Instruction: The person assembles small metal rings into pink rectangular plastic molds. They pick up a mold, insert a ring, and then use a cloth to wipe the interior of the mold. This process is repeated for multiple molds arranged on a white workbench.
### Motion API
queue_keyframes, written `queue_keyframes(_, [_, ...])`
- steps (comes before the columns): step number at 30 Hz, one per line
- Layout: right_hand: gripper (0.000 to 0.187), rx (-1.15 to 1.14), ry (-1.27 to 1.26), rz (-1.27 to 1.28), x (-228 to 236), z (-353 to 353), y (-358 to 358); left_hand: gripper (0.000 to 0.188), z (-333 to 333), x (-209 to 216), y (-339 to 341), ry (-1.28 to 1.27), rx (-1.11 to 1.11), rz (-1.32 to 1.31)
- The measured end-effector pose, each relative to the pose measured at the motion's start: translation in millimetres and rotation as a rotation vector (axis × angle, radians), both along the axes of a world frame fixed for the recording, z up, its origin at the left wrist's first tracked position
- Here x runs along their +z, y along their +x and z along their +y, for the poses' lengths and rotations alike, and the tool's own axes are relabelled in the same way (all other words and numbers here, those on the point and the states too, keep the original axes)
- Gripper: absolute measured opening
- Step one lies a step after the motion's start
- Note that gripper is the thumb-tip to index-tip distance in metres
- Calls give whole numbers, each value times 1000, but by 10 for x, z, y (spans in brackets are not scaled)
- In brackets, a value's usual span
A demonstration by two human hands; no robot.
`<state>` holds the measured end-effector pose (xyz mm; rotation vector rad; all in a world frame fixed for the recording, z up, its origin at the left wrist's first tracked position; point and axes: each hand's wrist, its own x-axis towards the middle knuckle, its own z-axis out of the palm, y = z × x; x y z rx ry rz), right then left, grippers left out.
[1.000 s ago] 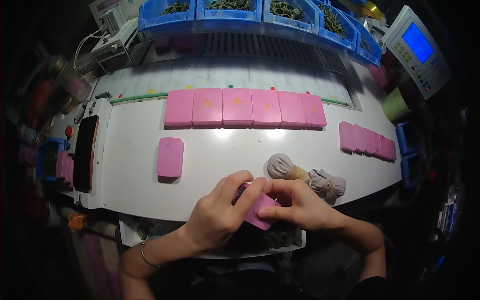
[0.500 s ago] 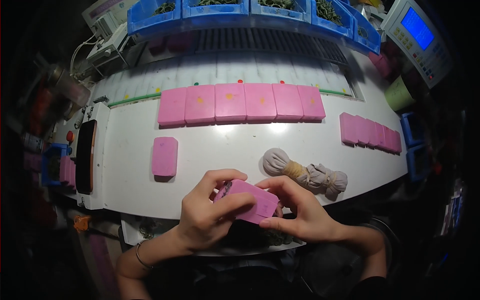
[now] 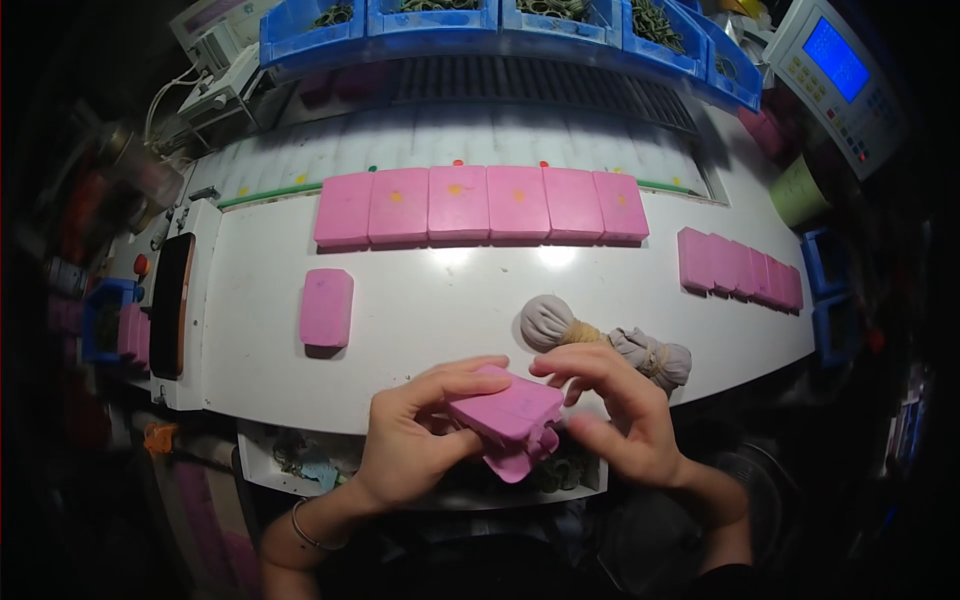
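Note:
At the table's front edge my left hand point(image 3: 425, 415) is closed around a pink rubber mould point(image 3: 515, 405), fingers on its top and thumb underneath. The mould's right end gapes, and a soft flap hangs below it. Just to the right of that end is my right hand point(image 3: 625, 410), its thumb and fingers apart and nothing seen between them. Beyond the right hand lies a grey cloth bundle point(image 3: 548, 322) tied with yellowish bands. A single pink mould point(image 3: 327, 308) rests on the table to the left.
Six pink blocks point(image 3: 458, 205) stand in a row across the table, with smaller pink blocks point(image 3: 735, 264) at the right. Blue bins point(image 3: 430, 25) of green pieces line the back. Below the table edge is an open drawer point(image 3: 262, 465). A dark phone-like slab point(image 3: 174, 305) stands left.
The mould has tilted, and its right end has come open with a flap folded down. My right hand has let go of it and moved slightly right. My left hand has shifted its grip.

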<state>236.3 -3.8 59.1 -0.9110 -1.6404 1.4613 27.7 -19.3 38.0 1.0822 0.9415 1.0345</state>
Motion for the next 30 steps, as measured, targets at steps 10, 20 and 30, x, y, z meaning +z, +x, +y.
queue_keyframes(10, [22, -55, 181, -115, -73, -25, -41, 25, -27, 176, 38, -356, -244, -96])
queue_keyframes(20, [30, 37, -118, 65, -178, -117, -57, 20, -198, -35, 90, -118, -41, -16])
queue_keyframes(30, [24, -12, -258, 372, -253, -233, -76, 21, -142, -115, 51, -131, -157, -189])
